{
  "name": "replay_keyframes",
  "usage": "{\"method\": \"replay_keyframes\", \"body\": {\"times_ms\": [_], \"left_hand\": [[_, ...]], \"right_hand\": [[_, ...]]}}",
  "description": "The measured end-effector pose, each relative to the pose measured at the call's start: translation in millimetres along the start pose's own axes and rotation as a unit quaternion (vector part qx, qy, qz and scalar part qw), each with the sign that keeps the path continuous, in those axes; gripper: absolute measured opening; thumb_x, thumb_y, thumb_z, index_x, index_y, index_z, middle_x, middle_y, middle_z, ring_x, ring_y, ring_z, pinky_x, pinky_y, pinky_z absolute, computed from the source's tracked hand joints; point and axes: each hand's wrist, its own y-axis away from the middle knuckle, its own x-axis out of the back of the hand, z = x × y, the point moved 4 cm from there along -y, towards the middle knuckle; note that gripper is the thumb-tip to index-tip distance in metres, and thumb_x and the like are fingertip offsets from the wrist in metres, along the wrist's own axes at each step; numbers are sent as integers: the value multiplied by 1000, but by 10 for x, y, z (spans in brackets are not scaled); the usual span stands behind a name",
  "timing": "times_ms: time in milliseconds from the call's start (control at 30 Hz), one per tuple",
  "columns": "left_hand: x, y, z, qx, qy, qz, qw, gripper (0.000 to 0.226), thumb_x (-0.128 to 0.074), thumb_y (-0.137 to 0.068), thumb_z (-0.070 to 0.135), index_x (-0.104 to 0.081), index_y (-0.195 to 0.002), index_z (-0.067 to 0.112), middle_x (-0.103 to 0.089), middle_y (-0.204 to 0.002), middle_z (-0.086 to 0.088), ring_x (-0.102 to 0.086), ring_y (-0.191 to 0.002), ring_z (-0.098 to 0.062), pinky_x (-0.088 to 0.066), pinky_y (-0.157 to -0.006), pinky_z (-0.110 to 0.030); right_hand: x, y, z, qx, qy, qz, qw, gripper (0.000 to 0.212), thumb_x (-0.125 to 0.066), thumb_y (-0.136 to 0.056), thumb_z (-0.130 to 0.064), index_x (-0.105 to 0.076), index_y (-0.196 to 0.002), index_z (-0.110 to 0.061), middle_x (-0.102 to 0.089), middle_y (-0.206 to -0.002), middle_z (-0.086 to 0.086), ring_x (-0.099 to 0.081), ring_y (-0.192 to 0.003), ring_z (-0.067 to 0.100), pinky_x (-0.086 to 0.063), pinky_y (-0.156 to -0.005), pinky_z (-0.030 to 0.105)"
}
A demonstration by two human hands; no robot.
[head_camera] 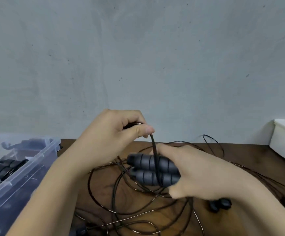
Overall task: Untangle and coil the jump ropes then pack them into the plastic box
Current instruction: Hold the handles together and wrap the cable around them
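Frame centre: right hand point(194, 172) grip wrapped round two black handles point(148, 169) held side by side. Left hand point(114, 133) above, grip pinching cord point(153, 145), which runs down across handles; wrapping probably mid-way. Plastic box point(36, 160) at left edge holds coiled ropes point(5, 167): some packed. Loose tangle point(121, 201) covers worktop point(249, 154), spare handle point(220, 205) lower right: plenty left.

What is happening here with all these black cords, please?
A person's right hand holds two handles together. The left hand pinches the cord above them, and a turn of it lies across the handles, so the rope seems to be getting wound up. More cords lie tangled on the table. The box at the left already holds ropes.
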Motion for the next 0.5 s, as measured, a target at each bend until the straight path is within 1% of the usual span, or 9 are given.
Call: {"method": "replay_keyframes", "body": {"times_ms": [67,167,233,267,300,333,367,433,500], "left_hand": [[0,-22,-117,18,39,-12,999,29,-66,-85,58,-76,-83,31,-57,-59,7,-45,-55,-15,-35,-53,-30],[-12,-46,-224,42,88,-31,995,25,-69,-81,52,-78,-77,29,-45,-52,14,-34,-49,-4,-27,-49,-16],[-4,-48,-272,46,100,-49,993,29,-71,-83,55,-79,-78,28,-51,-54,12,-38,-49,-8,-31,-52,-18],[4,-48,-287,37,93,-61,993,36,-72,-85,62,-80,-82,28,-60,-59,7,-47,-53,-16,-37,-56,-25],[13,-42,-296,28,80,-71,994,44,-70,-85,70,-81,-88,28,-67,-68,-3,-55,-63,-32,-42,-63,-31],[27,-40,-324,22,61,-72,995,53,-66,-82,78,-81,-92,29,-68,-76,-15,-57,-72,-41,-43,-67,-39],[38,-40,-331,22,51,-67,996,58,-63,-81,82,-80,-94,29,-66,-80,-23,-55,-72,-43,-41,-68,-40],[4,-47,-303,16,69,-61,996,49,-65,-85,71,-78,-90,24,-63,-79,-23,-53,-68,-36,-39,-68,-36],[-100,-68,-270,22,91,-59,994,27,-64,-82,49,-74,-78,25,-66,-73,-9,-57,-69,-20,-45,-68,-32]], "right_hand": [[-19,36,-90,35,-10,-22,999,58,-84,-72,-24,-50,-118,-32,-65,-86,1,-61,-73,22,-50,-63,45],[43,106,-95,38,-19,41,998,65,-87,-68,-23,-53,-123,-33,-69,-87,-3,-66,-74,17,-58,-68,41],[91,174,-89,57,-90,72,992,66,-90,-68,-16,-59,-123,-34,-74,-90,-5,-72,-82,16,-64,-78,39],[138,218,-66,58,-125,80,987,66,-91,-67,-13,-62,-123,-32,-76,-92,-4,-75,-87,17,-64,-84,37],[200,273,-37,53,-147,87,984,66,-91,-67,-10,-65,-123,-31,-77,-91,-5,-75,-87,14,-60,-84,31],[263,326,-25,46,-157,90,982,66,-91,-66,-8,-67,-122,-31,-78,-90,-7,-75,-86,11,-57,-82,27],[315,372,-35,48,-173,90,980,66,-92,-65,-7,-68,-122,-31,-78,-88,-6,-75,-83,10,-55,-80,25],[358,421,-87,76,-227,94,966,66,-93,-63,-3,-69,-120,-25,-77,-83,0,-73,-77,15,-53,-76,25],[393,429,-114,90,-282,121,948,63,-95,-64,4,-69,-114,-23,-74,-78,9,-70,-66,24,-52,-68,28]]}}
